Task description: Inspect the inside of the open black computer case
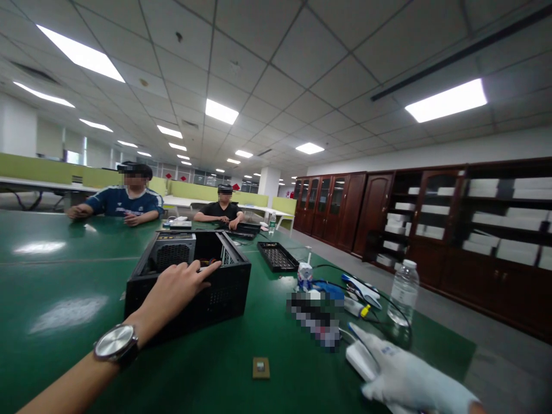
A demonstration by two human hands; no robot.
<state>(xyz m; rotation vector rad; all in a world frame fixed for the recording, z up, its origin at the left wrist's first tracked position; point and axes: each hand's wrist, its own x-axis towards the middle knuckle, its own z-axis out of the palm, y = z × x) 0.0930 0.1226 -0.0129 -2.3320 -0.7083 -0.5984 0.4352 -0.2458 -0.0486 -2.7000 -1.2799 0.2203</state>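
A black computer case (224, 290) stands on the table with its top side uncovered, showing a power supply with a honeycomb grille (172, 254) inside. My left hand (183, 282), bare and with a watch on the wrist, rests on the case's near rim. Its index finger is stretched out and it holds no loose thing. At the lower right, my right hand (399, 365) wears a white glove. Its thumb and fingers close round a white block with a cable (361, 360), whose kind I cannot make out. In front of me lies a small square processor chip (261, 368).
The green table (194, 374) also bears a black tray (278, 257), a water bottle (403, 292), a white-and-blue container (305, 276), a blue-and-white packet (361, 290), cables and a blurred-out item (314, 322). Two people (125, 201) sit across the table.
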